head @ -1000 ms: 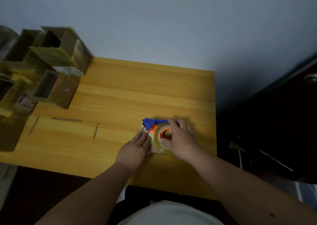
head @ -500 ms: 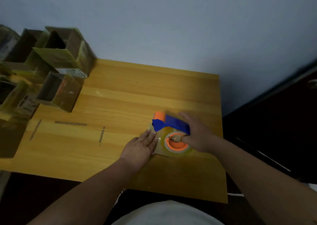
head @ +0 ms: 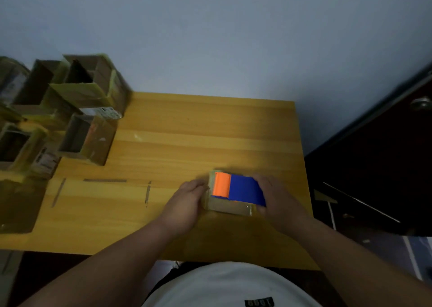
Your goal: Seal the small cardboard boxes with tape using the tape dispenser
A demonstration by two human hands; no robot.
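The small box (head: 230, 207) sits on the bench (head: 187, 143) right between our two hands. On top of it lies the tape dispenser (head: 238, 189) — blue with an orange roller. Its long side runs across from one hand to the other, with the orange end toward our left hand (head: 187, 201) and the blue end in our right hand (head: 278, 201).

Our right hand is curled round the blue end and holds it. Our left hand is at the box's left side, with the fingers bent against it; it seems to hold the box steady, but the picture is blurry there, so we cannot be sure how tight. Both hands touch their thing, so neither is nearer.

We think the tape is being laid along the top of this box. For the next move, the dispenser would have to travel along that same left-to-right line while the left hand keeps the box from sliding.

We count one dispenser and one box in our hands. Far off past our left hand is a pile of open boxes (head: 77, 119) — at least five, though the edge of the view cuts some off.
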